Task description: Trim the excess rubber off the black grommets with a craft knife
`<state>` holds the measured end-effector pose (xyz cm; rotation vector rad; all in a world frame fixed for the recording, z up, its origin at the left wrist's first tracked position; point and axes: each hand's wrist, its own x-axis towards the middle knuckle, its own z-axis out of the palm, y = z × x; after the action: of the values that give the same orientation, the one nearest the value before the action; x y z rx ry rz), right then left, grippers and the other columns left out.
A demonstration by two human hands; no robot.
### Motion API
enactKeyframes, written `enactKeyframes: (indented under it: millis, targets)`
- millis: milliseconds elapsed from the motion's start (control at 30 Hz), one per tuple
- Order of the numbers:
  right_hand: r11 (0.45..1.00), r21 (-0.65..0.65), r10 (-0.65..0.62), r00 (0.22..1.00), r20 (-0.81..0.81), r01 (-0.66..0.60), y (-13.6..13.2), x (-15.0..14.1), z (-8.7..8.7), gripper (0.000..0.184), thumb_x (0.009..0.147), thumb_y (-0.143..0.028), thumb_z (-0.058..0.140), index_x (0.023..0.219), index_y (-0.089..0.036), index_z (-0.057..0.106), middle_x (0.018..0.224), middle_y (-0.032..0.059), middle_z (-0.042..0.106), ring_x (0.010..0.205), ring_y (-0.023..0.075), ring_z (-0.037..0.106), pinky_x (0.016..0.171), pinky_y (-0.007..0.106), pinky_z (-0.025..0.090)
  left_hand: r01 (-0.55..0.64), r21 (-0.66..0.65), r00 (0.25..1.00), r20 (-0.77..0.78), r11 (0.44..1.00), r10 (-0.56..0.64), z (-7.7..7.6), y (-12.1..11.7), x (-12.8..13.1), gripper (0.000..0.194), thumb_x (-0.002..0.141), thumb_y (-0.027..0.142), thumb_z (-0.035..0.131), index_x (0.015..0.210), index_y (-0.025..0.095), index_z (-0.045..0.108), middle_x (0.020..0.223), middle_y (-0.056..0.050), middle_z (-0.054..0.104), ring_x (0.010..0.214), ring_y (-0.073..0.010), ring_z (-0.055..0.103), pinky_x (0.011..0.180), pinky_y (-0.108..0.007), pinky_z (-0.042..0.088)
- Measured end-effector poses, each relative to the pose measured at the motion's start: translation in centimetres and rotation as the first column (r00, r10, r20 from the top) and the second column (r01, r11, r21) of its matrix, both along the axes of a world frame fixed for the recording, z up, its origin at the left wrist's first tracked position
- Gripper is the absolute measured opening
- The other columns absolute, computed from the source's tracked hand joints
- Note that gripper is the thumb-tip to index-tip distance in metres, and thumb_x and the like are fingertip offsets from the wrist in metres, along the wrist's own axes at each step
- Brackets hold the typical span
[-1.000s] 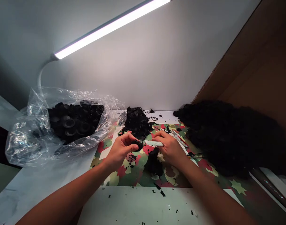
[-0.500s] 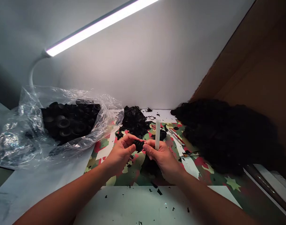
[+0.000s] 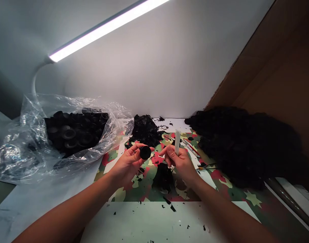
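Observation:
Between the fingers of my left hand (image 3: 127, 163) is a round black rubber part (image 3: 145, 152), its circular face with a dark centre turned toward me. My right hand (image 3: 178, 161), a little to the right and apart from the part, grips a whitish translucent stick (image 3: 178, 141) that stands up out of the fist. The stick's lower end is hidden in the fingers. Below and between the hands lies a small heap of black scraps (image 3: 163, 177) on the camouflage-patterned sheet (image 3: 144, 194).
At the left, a clear plastic bag (image 3: 25, 145) holds many black ribbed parts (image 3: 75, 131). A black scrap pile (image 3: 145, 128) lies behind my hands. A large black heap (image 3: 240, 145) rests against cardboard (image 3: 278, 77) at right, near a red-handled tool (image 3: 192, 148). A lamp (image 3: 108, 30) hangs above.
My hands have moved apart; the right one let go of the rubber part and shifted right with the stick. In my left hand the part has turned to show its round face.

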<state>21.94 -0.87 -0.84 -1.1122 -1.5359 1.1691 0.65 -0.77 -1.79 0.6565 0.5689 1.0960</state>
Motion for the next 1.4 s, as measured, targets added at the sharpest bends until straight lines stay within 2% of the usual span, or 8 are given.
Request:
enactKeyframes:
  millis: [133, 233, 300, 467, 733, 933, 1067, 1400]
  targets:
    - [0.982, 0.131, 0.078, 0.93, 0.358, -0.133, 0.8, 1.0, -0.2, 0.06, 0.098, -0.058, 0.04, 0.06, -0.018, 0.064, 0.052, -0.0016, 0.045, 0.052, 0.0131, 0.04, 0.054, 0.027, 0.031, 0.009, -0.086, 0.999, 0.034, 0.996, -0.006, 0.3, 0.1, -0.1, 0.017, 0.083, 0.018, 0.075, 0.099, 0.013, 0.072, 0.104, -0.01, 0.075, 0.088, -0.0138, 0.069, 0.085, -0.021, 0.052]
    - [0.97, 0.179, 0.065, 0.881, 0.468, -0.166, 1.0, 1.3, -0.2, 0.039, 0.101, -0.046, 0.041, 0.102, -0.021, 0.071, 0.061, -0.0031, 0.053, 0.055, 0.0141, 0.045, 0.056, 0.026, 0.034, 0.009, -0.118, 1.0, 0.031, 0.993, -0.005, 0.5, 0.1, -0.1, 0.015, 0.088, 0.016, 0.066, 0.101, 0.011, 0.071, 0.103, -0.013, 0.076, 0.079, -0.0128, 0.069, 0.079, -0.021, 0.054]
    - [0.968, 0.19, 0.053, 0.875, 0.481, -0.163, 1.2, 1.3, -0.4, 0.038, 0.103, -0.043, 0.038, 0.12, -0.022, 0.064, 0.065, -0.0032, 0.057, 0.058, 0.0148, 0.05, 0.058, 0.025, 0.037, -0.002, -0.12, 1.0, 0.021, 0.993, 0.004, 0.5, 0.1, -0.1, 0.016, 0.09, 0.019, 0.064, 0.102, 0.011, 0.071, 0.102, -0.014, 0.077, 0.078, -0.0131, 0.069, 0.076, -0.021, 0.054]
    - [0.946, 0.271, 0.016, 0.861, 0.508, -0.178, 1.5, 1.3, -0.7, 0.046, 0.103, -0.047, 0.037, 0.08, -0.019, 0.066, 0.068, 0.0005, 0.061, 0.062, 0.016, 0.054, 0.061, 0.027, 0.04, -0.004, -0.076, 1.0, -0.017, 0.997, 0.003, 0.5, 0.0, 0.1, 0.018, 0.084, 0.026, 0.073, 0.096, 0.012, 0.07, 0.1, -0.014, 0.077, 0.078, -0.0156, 0.067, 0.074, -0.025, 0.051]
    - [0.942, 0.335, -0.115, 0.908, 0.402, -0.029, 0.8, 1.0, -0.4, 0.031, 0.103, -0.037, 0.042, 0.098, -0.02, 0.068, 0.061, -0.0031, 0.053, 0.053, 0.0137, 0.049, 0.055, 0.026, 0.039, -0.024, -0.028, 0.997, -0.075, 0.999, 0.022, 0.7, -0.5, 0.6, 0.029, 0.079, 0.036, 0.08, 0.091, 0.013, 0.068, 0.098, -0.013, 0.076, 0.083, -0.016, 0.066, 0.076, -0.026, 0.047]
    - [0.826, 0.561, -0.104, 0.965, 0.243, -0.052, -1.1, -0.3, -0.2, 0.012, 0.095, -0.021, 0.057, 0.097, -0.022, 0.069, 0.079, 0.002, 0.064, 0.066, 0.0147, 0.058, 0.06, 0.027, 0.047, -0.04, 0.012, 0.994, -0.103, 0.999, 0.041, 0.1, -0.5, 0.9, 0.039, 0.075, 0.046, 0.081, 0.085, 0.011, 0.069, 0.089, -0.011, 0.074, 0.085, -0.0171, 0.066, 0.073, -0.025, 0.047]
    - [0.739, 0.664, -0.084, 0.963, 0.256, -0.112, -2.0, -1.6, -0.3, 0.018, 0.094, -0.013, 0.058, 0.104, -0.022, 0.069, 0.085, 0.0043, 0.064, 0.073, 0.0148, 0.061, 0.064, 0.026, 0.051, -0.009, -0.008, 0.994, -0.111, 1.0, 0.008, -0.1, -0.8, 1.3, 0.043, 0.068, 0.049, 0.085, 0.078, 0.012, 0.067, 0.077, -0.005, 0.07, 0.068, -0.0128, 0.062, 0.066, -0.024, 0.048]
    - [0.66, 0.748, -0.265, 0.906, 0.329, -0.078, -1.1, -2.4, -1.0, 0.026, 0.092, -0.004, 0.047, 0.091, -0.02, 0.067, 0.076, 0.0021, 0.066, 0.066, 0.0142, 0.06, 0.058, 0.025, 0.048, -0.028, -0.009, 0.944, -0.33, 1.0, 0.023, -0.4, -1.7, 2.1, 0.052, 0.074, 0.064, 0.073, 0.07, 0.014, 0.058, 0.054, 0.003, 0.049, 0.048, -0.0086, 0.041, 0.047, -0.022, 0.032]
